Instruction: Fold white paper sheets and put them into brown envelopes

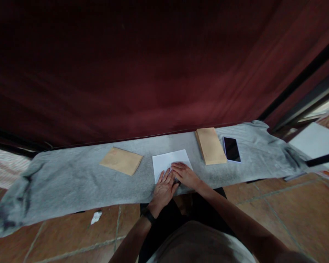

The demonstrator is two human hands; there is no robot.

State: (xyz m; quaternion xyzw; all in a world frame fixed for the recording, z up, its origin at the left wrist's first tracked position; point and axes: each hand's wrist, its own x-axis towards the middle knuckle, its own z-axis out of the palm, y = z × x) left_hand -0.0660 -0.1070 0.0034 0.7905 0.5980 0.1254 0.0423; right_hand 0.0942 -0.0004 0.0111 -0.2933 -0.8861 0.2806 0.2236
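Observation:
A white sheet of paper lies on the grey cloth in front of me. My left hand rests on its lower part, palm down with the fingers apart. Beside it, my right hand lies over the paper's lower right part, its fingertips close to my left fingers. A brown envelope lies flat to the left. On the right is a thick stack of brown envelopes.
The grey cloth covers a long narrow surface against a dark red curtain. A phone lies right of the stack. A crumpled white scrap is on the tiled floor, and a white panel stands at the far right.

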